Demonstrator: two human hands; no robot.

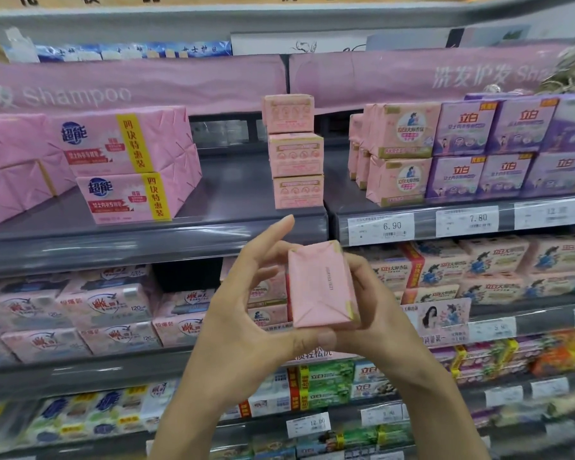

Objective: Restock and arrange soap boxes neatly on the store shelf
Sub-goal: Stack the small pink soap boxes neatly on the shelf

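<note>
The left banner [130, 84] reads "Shampoo" and the right banner [412, 74] "洗发护发". The pink packs [120, 141] carry "超能" and, on a yellow band, "四块特惠装"; the purple boxes [463, 127] say "立白". On the shelf edge [425, 224], price tags read 6.90 [380, 227] and 7.80 [467, 221] (a lower tag [307, 424] shows 12.00).

Both arms in shot: your left forearm [193, 403] and right forearm [445, 403] angle in from the bottom edge, wrists close together. Your left hand [243, 313] is turned palm inward, index finger [281, 229] stretched up and free, the other fingers loosely bent, and the thumb [316, 340] tucked under the lower edge of the pink soap box [322, 287]. Your right hand [379, 310] cups that box from behind, fingers curled round its right side, so both hands grip it on end
</note>
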